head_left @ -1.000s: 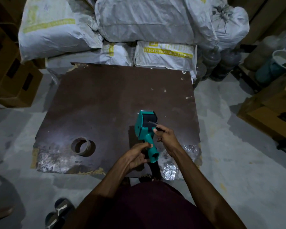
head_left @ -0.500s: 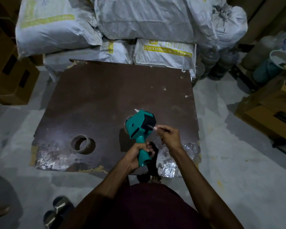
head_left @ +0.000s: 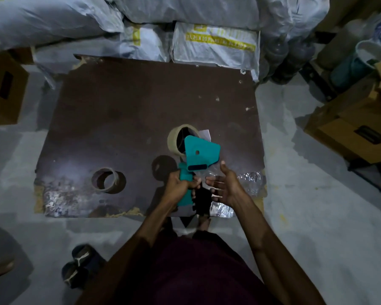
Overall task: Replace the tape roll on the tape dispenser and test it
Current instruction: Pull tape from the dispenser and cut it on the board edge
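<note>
Gripping teal tape dispenser (head_left: 199,153) by handle, left hand (head_left: 178,186) wrapped tight, fingers fully closed round grip. Dispenser held above brown board (head_left: 119,119), long axis running up and away from body, head tilted right. Tape roll (head_left: 176,139) sits on far side of head, apparently mounted. Right hand (head_left: 223,183) empty, fingers spread wide, palm turned left, just beside head's near-right lower edge, not touching. Loose tape end not visible. Right hand nearer mouth; likely does pulling. Spare cardboard ring (head_left: 106,179) lies on board, well apart to left.
</note>
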Motion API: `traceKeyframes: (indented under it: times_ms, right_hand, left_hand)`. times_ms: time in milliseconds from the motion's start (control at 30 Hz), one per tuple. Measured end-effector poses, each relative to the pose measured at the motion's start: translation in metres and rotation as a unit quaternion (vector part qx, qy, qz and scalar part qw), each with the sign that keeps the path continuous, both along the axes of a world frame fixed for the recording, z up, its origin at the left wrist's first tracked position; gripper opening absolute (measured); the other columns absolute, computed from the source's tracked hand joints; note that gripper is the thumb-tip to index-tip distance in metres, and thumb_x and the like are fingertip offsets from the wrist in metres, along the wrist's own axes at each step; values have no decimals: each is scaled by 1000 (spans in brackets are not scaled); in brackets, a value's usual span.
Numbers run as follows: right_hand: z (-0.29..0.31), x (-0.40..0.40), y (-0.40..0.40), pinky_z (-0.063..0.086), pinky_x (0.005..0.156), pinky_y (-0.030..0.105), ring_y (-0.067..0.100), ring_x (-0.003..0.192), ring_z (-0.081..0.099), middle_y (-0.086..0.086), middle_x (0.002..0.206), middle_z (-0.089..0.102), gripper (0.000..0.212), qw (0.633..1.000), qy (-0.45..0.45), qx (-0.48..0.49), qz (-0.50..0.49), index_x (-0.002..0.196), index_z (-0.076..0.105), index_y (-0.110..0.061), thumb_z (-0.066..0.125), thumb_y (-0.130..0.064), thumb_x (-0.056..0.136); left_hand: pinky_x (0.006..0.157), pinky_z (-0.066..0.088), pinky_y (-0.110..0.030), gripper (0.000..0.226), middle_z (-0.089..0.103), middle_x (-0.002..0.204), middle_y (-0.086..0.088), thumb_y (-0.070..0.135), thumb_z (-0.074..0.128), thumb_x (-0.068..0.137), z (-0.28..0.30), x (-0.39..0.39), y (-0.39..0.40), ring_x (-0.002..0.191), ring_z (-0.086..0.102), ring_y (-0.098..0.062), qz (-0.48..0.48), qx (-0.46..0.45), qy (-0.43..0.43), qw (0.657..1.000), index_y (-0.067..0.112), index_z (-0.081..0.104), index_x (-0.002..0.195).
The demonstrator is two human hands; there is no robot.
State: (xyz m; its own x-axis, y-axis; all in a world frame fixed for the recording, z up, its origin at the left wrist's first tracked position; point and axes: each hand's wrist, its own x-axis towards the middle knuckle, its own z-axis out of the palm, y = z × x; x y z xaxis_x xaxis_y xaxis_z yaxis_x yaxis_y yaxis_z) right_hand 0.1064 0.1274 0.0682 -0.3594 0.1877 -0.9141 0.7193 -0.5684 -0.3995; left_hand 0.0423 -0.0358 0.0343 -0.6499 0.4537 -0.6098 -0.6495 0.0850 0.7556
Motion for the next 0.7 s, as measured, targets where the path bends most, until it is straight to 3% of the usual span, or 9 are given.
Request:
traceKeyframes:
  times_ms: [200, 367, 467, 567, 700]
  right_hand:
    - [-17, 18, -7, 31, 53, 25, 17, 54, 50, 1, 77, 70, 65, 996, -23, -49, -72, 98, 70, -8, 52, -69, 88]
    - [-19, 20, 4, 26, 45, 18, 15, 49, 43, -3, 73, 63, 16, 997, -4, -15, -72, 87, 63, -16, 52, -24, 95]
    - [-24, 22, 23, 30, 46, 22, 15, 47, 46, 2, 73, 65, 15, 997, 18, 75, -30, 88, 68, -11, 53, -11, 91]
    - [-31, 29, 48, 35, 45, 24, 15, 49, 49, 3, 68, 65, 17, 992, 52, 116, 15, 92, 70, -8, 54, -6, 87]
    - [-38, 52, 85, 38, 44, 25, 14, 46, 50, 9, 66, 66, 17, 982, 91, 156, 59, 90, 72, -1, 55, 1, 86]
  left_hand:
    - [51, 49, -29, 17, 69, 73, -1, -10, 74, 84, -4, 13, 2, 62, 61, -15, 5, -26, 41, 999, 5, 66, 87]
    - [59, 55, -28, 17, 73, 74, 3, -1, 80, 83, 0, 30, 5, 63, 67, -8, -15, -59, 98, 993, 13, 71, 87]
    - [57, 53, -28, 14, 72, 70, 4, 3, 81, 84, 1, 43, 9, 60, 65, -7, -11, -76, 133, 988, 13, 71, 85]
    - [54, 51, -18, 10, 71, 68, 8, 3, 80, 86, 4, 62, 20, 59, 66, 0, 5, -96, 154, 983, 9, 72, 84]
    - [62, 58, -28, 8, 75, 78, -2, 8, 80, 87, -1, 105, 43, 69, 70, -11, 7, -117, 125, 985, 10, 74, 92]
